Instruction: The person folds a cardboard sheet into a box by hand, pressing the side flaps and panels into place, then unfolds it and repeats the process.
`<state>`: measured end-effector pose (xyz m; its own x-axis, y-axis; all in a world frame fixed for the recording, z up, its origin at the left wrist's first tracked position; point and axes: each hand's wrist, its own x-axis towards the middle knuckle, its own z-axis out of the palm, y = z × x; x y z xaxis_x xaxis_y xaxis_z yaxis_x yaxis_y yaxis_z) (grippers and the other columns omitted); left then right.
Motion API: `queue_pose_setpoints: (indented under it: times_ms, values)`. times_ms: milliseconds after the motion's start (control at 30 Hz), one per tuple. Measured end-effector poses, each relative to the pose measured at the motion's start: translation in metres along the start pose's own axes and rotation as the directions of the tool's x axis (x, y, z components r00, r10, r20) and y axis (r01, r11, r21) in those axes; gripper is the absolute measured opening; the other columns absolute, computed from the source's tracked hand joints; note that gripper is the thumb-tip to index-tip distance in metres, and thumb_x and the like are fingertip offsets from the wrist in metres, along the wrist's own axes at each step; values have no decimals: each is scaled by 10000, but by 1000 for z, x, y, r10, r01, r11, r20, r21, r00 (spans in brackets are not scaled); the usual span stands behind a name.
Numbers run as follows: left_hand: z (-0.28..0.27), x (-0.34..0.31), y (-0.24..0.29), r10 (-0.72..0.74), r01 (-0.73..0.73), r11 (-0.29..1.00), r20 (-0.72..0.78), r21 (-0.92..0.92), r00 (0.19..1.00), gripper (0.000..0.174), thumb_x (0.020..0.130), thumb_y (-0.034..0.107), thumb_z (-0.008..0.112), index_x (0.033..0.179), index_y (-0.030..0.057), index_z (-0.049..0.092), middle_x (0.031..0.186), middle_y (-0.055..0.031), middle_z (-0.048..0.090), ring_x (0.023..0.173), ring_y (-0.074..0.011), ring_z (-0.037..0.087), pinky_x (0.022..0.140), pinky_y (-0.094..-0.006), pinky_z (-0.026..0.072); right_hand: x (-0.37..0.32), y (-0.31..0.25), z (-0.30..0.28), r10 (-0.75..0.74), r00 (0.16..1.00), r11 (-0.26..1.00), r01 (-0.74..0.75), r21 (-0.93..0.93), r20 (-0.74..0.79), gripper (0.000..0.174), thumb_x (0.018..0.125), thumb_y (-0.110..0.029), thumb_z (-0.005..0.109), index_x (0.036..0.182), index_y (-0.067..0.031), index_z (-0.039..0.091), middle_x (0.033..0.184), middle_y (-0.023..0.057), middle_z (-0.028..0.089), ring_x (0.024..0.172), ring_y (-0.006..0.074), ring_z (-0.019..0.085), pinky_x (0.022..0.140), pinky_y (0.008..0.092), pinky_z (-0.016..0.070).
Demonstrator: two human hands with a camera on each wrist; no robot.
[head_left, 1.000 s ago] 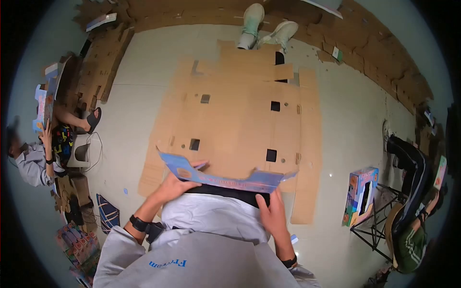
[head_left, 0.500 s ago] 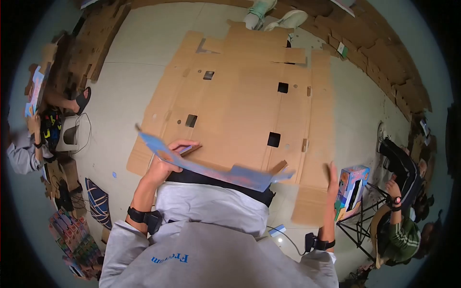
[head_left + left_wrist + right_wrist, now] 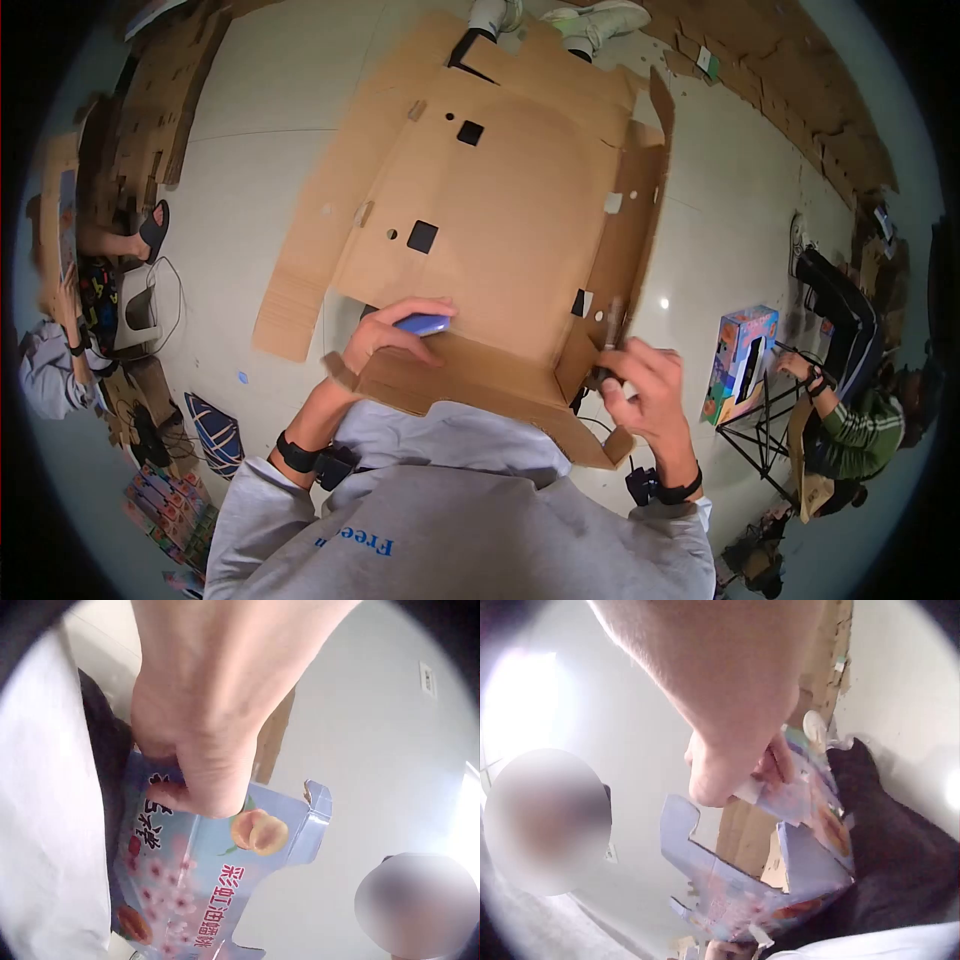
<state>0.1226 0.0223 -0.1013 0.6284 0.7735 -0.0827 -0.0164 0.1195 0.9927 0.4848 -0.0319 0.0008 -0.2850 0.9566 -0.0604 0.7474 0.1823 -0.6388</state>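
Note:
A partly folded cardboard box (image 3: 500,220) lies in front of me, plain brown inside. Its right side wall (image 3: 640,220) and near wall (image 3: 470,370) stand raised, while the left side lies flat. My left hand (image 3: 385,340) grips the left end of the near wall, close to a blue flap (image 3: 425,325). In the left wrist view that hand (image 3: 202,765) lies over the blue printed outside (image 3: 176,862), with peaches and blossoms. My right hand (image 3: 645,385) pinches the near end of the right wall with curled fingers; in the right wrist view it (image 3: 742,765) holds printed cardboard.
A finished printed box (image 3: 740,365) stands on the floor at right beside a black-legged stool (image 3: 760,440). People sit at both sides. Shoes (image 3: 600,22) show beyond the box's far edge. Brown cardboard (image 3: 790,90) lines the far right, and a dark cushion (image 3: 213,432) lies at left.
My right hand came in from the right and took hold of the box's right wall, which has been raised. The near wall now shows its brown inside. My left hand keeps its hold.

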Motion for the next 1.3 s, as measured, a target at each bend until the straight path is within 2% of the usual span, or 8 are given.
queue_pose_setpoints:
  times_ms: [233, 400, 633, 767, 867, 967, 1233, 1300]
  values:
    - [8, 11, 15, -180, 178, 977, 4, 119, 984, 134, 762, 73, 829, 890, 42, 854, 1383, -207, 701, 1269, -320, 691, 1107, -384, 537, 36, -1, 56, -133, 975, 987, 147, -70, 177, 167, 934, -221, 758, 908, -71, 692, 778, 72, 553, 539, 272, 591, 520, 418, 508]
    - [31, -6, 55, -384, 376, 915, 29, 145, 923, 365, 783, -123, 657, 1073, 26, 819, 1241, -133, 772, 1174, -263, 732, 1031, -370, 550, 18, 13, 51, 166, 986, 985, -165, 42, -12, 735, 704, -161, 978, 1373, -89, 682, 1583, 253, 393, 1465, 523, 384, 1210, 552, 389]
    - [19, -11, 23, -528, 531, 815, 81, -230, 845, 600, 813, -149, 601, 1382, 34, 651, 1485, -160, 623, 1421, -313, 566, 1165, -393, 455, 5, 47, 88, 675, 727, 402, -506, 763, 126, 929, 826, 51, 809, 1604, 6, 303, 1361, 124, 588, 1189, 197, 614, 969, 352, 548]
    - [-29, -37, 43, -394, 425, 850, -160, 310, 905, 672, 878, -127, 585, 1523, 58, 549, 1591, -154, 534, 1498, -285, 491, 1186, -424, 439, 15, 39, 89, 640, 765, 419, -422, 804, 68, 826, 861, 70, 732, 1584, -1, 339, 1354, 123, 596, 1221, 215, 609, 1061, 369, 501]
    - [-82, -80, 36, -124, 527, 237, -512, 816, 850, 723, 922, -105, 568, 1597, 147, 503, 1571, -141, 549, 1407, -269, 558, 1140, -434, 471, 18, 43, 92, 629, 776, 460, -421, 781, 48, 842, 858, 92, 701, 1605, 3, 324, 1385, 138, 591, 1256, 231, 603, 1111, 379, 475]
    - [-109, -112, 44, -780, 728, 602, -436, -328, 448, 757, 902, -135, 559, 1610, 121, 483, 1549, -123, 563, 1353, -240, 587, 1090, -383, 499, 26, 40, 93, 615, 787, 430, -382, 818, 45, 836, 850, 107, 692, 1604, 6, 344, 1417, 144, 583, 1276, 232, 603, 1104, 373, 483]
    - [-63, -90, 57, -220, 388, 733, -346, 559, 912, 693, 905, -121, 609, 1571, 46, 516, 1459, -115, 624, 1021, -181, 708, 882, -293, 554, 31, 31, 87, 604, 794, 458, -412, 788, 64, 872, 843, 133, 687, 1626, 10, 324, 1448, 151, 575, 1276, 227, 606, 1095, 362, 493]
    - [-73, -78, 38, -256, 523, 755, -557, 395, 790, 621, 920, -72, 629, 1526, 43, 563, 1321, -134, 691, 989, -192, 713, 891, -309, 555, 26, 36, 90, 575, 816, 464, -380, 800, 55, 881, 844, 134, 690, 1632, 12, 315, 1454, 154, 571, 1285, 228, 601, 1102, 362, 489]
